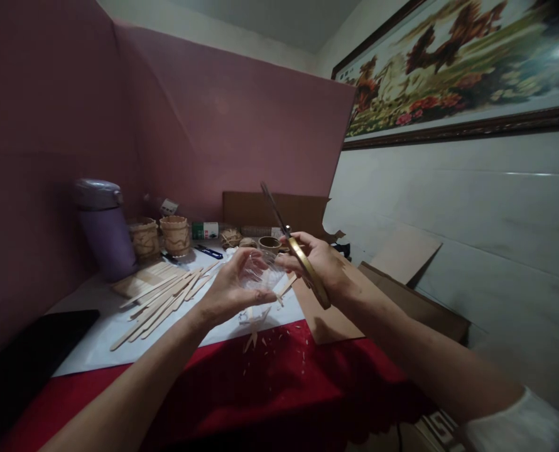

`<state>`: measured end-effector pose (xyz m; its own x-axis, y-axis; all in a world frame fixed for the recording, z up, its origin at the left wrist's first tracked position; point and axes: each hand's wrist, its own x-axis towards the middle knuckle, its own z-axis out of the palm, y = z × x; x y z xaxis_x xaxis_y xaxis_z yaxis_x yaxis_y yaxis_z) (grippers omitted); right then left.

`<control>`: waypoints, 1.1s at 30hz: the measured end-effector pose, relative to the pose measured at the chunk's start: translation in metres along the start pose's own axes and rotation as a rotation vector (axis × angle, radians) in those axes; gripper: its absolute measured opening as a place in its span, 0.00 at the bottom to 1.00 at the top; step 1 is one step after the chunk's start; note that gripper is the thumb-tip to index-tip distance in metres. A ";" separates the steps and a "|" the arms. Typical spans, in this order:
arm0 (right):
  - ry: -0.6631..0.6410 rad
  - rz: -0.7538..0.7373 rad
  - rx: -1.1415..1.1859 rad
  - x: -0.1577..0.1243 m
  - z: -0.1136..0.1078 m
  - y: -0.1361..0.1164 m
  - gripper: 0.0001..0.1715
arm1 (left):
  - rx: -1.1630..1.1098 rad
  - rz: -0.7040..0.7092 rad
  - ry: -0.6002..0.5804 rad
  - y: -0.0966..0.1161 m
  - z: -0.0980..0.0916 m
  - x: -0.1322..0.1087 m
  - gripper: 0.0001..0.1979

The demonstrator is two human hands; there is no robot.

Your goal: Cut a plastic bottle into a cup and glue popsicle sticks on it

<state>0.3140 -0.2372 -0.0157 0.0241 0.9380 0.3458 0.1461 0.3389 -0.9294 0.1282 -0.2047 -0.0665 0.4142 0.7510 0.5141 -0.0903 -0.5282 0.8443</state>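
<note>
Left hand (230, 289): curled around clear plastic (259, 277) (edges hard to trace)
Right hand (324, 263): grasping scissors (302, 256), blades toward eleven o'clock
Clear plastic: between the hands
Wooden sticks (161, 306): about nine o'clock from it

Dim light leaves deep shadow along the near edge of the red-clothed tabletop (270, 370), while glare spots the glossy, dark-framed horse painting (449, 75). Wide-angle distortion stretches the margins; the clear, crinkled plastic piece (261, 276) looks soft.

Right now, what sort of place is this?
Likely a home craft corner: wooden sticks lie spread out, scissors are in the right hand, and a framed horse picture hangs on the wall.
</note>
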 end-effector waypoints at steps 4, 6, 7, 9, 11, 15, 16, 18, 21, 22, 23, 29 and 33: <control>-0.010 -0.072 -0.122 0.005 0.002 -0.001 0.23 | -0.026 -0.057 -0.029 0.005 0.001 -0.001 0.37; 0.000 -0.157 -0.201 0.004 0.002 -0.002 0.21 | -0.124 -0.077 -0.053 0.006 0.001 -0.001 0.36; -0.006 -0.201 -0.242 0.003 0.001 -0.003 0.19 | -0.185 -0.093 -0.075 0.006 0.000 -0.001 0.35; -0.040 -0.281 -0.322 -0.001 0.000 -0.006 0.18 | -0.301 -0.154 -0.109 0.006 -0.002 -0.001 0.29; -0.104 -0.347 -0.398 -0.005 0.001 -0.008 0.17 | -0.350 -0.246 -0.117 0.007 -0.005 0.000 0.27; -0.227 -0.468 -0.606 -0.011 0.007 -0.011 0.18 | -0.206 -0.365 -0.076 0.008 -0.007 0.002 0.16; -0.240 -0.498 -0.676 -0.011 0.009 -0.011 0.18 | -0.168 -0.360 -0.056 0.008 -0.007 0.003 0.15; -0.242 -0.543 -0.801 -0.011 0.011 -0.010 0.19 | -0.105 -0.324 -0.008 0.007 -0.005 0.005 0.13; -0.251 -0.549 -0.842 -0.009 0.010 -0.008 0.20 | 0.087 -0.263 0.086 0.005 -0.003 0.006 0.11; -0.253 -0.532 -0.816 -0.007 0.009 -0.008 0.20 | 0.156 -0.258 0.108 0.006 -0.002 0.006 0.11; -0.253 -0.512 -0.784 -0.006 0.008 -0.008 0.20 | 0.206 -0.259 0.120 0.007 -0.002 0.006 0.11; -0.255 -0.436 -0.722 -0.003 0.005 -0.008 0.18 | 0.117 -0.267 0.043 0.017 -0.002 0.002 0.10; -0.219 -0.447 -0.756 -0.004 0.005 -0.012 0.17 | 0.008 -0.255 0.034 0.017 -0.002 0.002 0.09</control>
<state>0.3075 -0.2449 -0.0067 -0.3683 0.7493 0.5503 0.7091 0.6092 -0.3550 0.1254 -0.2113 -0.0509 0.3922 0.8731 0.2897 0.0206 -0.3232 0.9461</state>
